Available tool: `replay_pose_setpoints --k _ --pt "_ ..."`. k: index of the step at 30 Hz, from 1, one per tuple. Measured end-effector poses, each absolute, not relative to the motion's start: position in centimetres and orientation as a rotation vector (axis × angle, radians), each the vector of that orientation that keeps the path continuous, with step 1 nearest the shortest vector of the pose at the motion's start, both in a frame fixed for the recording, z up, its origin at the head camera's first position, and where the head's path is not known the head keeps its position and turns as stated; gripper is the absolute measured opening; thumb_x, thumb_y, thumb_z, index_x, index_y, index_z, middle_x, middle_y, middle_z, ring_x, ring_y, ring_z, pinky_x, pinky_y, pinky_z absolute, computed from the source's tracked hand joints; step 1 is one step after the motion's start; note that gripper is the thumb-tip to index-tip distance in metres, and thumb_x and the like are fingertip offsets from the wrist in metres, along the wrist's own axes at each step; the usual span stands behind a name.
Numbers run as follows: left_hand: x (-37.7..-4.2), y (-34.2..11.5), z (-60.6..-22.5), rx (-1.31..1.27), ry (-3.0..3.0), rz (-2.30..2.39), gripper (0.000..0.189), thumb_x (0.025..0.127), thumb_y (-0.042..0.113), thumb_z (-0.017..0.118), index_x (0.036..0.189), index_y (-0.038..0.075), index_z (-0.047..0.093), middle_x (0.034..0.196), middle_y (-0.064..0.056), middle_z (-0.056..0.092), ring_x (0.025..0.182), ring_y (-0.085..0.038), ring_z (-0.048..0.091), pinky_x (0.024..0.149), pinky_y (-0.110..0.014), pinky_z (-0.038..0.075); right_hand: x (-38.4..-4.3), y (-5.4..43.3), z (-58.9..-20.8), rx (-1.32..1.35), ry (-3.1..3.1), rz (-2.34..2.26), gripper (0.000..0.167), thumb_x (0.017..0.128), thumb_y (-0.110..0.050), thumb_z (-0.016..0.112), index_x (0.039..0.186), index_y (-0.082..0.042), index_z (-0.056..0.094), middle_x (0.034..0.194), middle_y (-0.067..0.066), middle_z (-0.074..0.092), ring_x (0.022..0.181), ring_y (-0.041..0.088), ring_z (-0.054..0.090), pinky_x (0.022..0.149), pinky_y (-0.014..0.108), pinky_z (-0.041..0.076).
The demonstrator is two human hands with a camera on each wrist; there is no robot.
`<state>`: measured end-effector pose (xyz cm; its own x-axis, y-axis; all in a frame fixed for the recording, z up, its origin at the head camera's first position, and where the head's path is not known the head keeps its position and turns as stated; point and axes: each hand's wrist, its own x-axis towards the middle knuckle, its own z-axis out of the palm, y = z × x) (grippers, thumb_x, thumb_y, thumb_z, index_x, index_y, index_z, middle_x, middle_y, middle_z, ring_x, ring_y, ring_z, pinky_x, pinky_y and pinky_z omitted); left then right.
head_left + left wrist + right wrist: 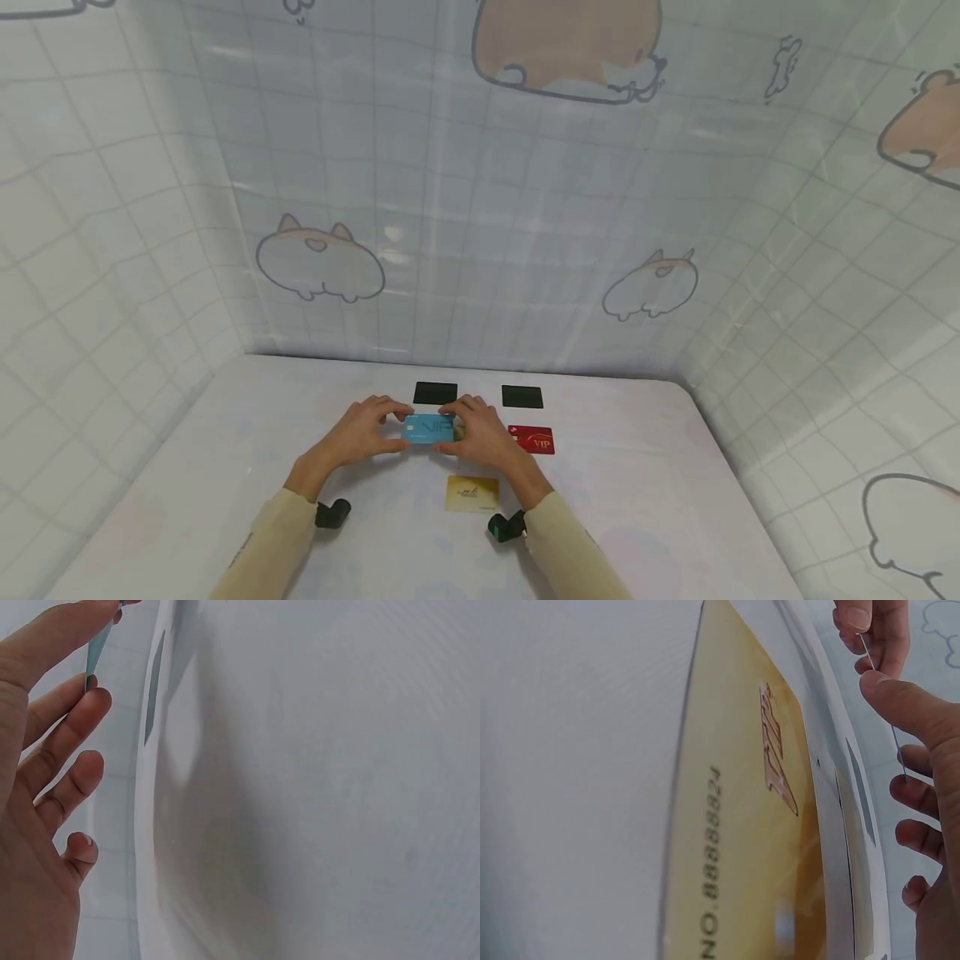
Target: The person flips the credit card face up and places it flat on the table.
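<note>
A blue VIP card point(428, 428) is held up between both hands over the white table in the head view. The left hand point(365, 431) pinches its left end between thumb and fingertips. At the other end, the right hand point(480, 432) pinches it the same way. In the left wrist view the card point(97, 649) appears nearly edge-on between thumb and fingertips. A gold VIP card point(472, 493) lies below the right hand, its printed number readable in the right wrist view. Just right of the right hand lies a red VIP card point(531, 439).
Two black cards point(436, 392) lie side by side towards the table's back edge. A yellowish card shows partly behind the right hand. Dark wrist cameras point(507, 527) sit at both cuffs. Patterned curtain walls point(495, 208) surround the white table point(645, 467) at the back and sides.
</note>
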<state>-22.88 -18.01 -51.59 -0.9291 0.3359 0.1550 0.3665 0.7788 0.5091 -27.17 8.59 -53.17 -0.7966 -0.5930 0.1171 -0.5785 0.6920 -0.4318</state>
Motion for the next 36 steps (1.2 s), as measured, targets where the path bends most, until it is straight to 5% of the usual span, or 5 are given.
replay_pose_setpoints --k 13,36 --pt "-23.2 -18.7 -52.2 -0.682 -2.846 -0.938 0.053 0.081 0.044 0.084 0.124 0.018 0.068 0.095 0.006 0.063 0.082 -0.016 0.051 0.070 -0.028 0.041 -27.2 8.5 -53.3 -0.964 2.822 -0.762 0.062 0.082 -0.066 0.069 0.133 -0.032 0.060 0.116 -0.010 0.055 0.107 0.010 0.051 0.097 0.040 0.047" --pt "-23.1 -19.0 -53.1 -0.537 -2.974 -0.771 0.051 0.077 0.047 0.086 0.116 0.017 0.072 0.089 0.009 0.059 0.082 -0.010 0.050 0.077 -0.035 0.044 -27.0 7.8 -54.5 -1.002 2.836 -0.637 0.060 0.084 -0.062 0.071 0.133 -0.029 0.063 0.114 -0.012 0.054 0.109 0.010 0.047 0.095 0.036 0.045"
